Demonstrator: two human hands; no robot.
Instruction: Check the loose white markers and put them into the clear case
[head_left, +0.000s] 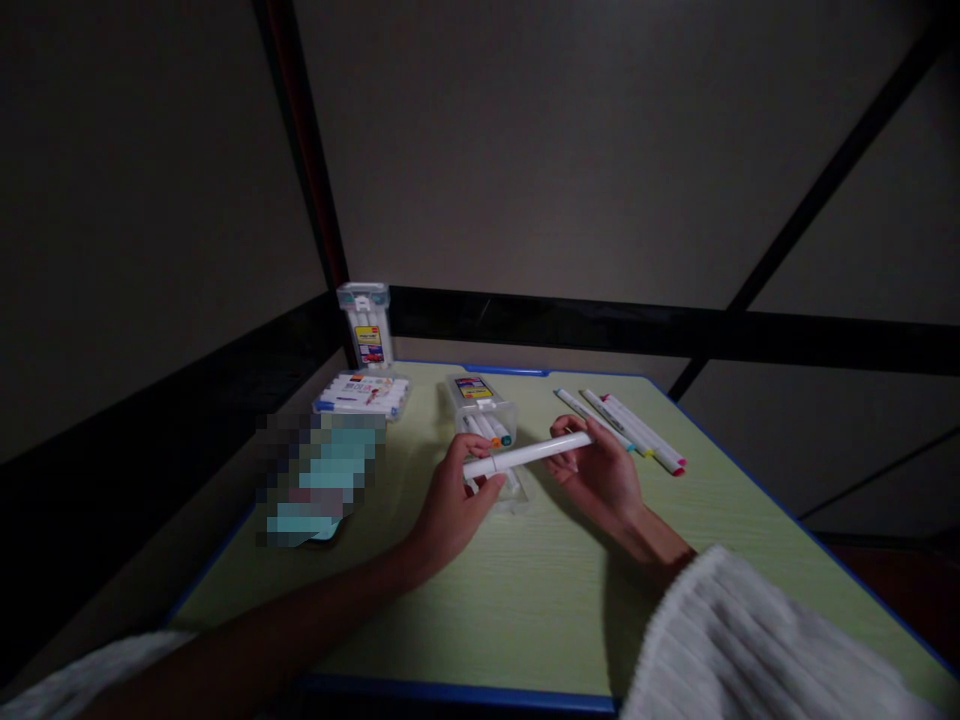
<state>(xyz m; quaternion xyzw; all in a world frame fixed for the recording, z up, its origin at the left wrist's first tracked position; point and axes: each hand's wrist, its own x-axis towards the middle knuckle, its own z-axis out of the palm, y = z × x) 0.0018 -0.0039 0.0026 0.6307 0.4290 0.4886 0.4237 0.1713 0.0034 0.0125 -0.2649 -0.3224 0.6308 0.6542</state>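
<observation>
A white marker point(529, 454) is held level between both hands above the table. My left hand point(455, 500) pinches its left end between thumb and fingers. At the other end, my right hand point(600, 478) has its fingers closed around the tip, which they partly hide. Just behind the marker lies an open clear plastic marker case point(480, 405), with an orange-ended and a green-ended marker showing at its mouth. The case's lid point(517, 497) extends under the held marker, partly covered by my left hand.
Several loose markers point(637, 425) with coloured ends lie on the right of the light green table point(465, 620). At the back left stand an upright case of markers point(370, 330) and a flat marker pack point(364, 395). A blurred-out teal object point(330, 485) lies in front of them. Walls border the table.
</observation>
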